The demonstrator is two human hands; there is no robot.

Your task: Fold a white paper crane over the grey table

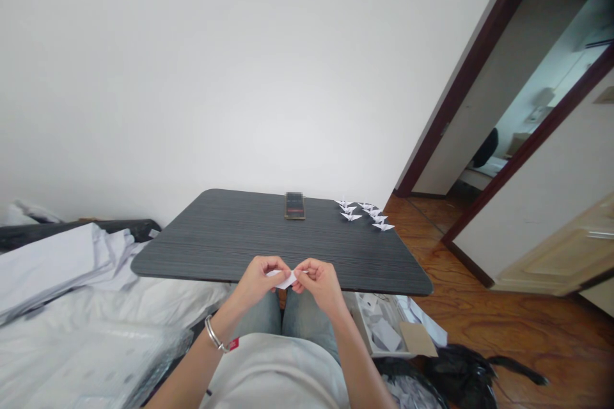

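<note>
Left hand (259,278) and right hand (320,281) grip the folded white paper (286,282) at the near edge of the dark table (215,230). Origami cranes (351,217): table's far right corner.

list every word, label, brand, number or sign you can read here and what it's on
None can be read for certain.
Phone on the dark table: faint marks on the screen, too small and blurred to read.
Red tag at the edge of the white shirt: pale marks, too small to read.
</note>
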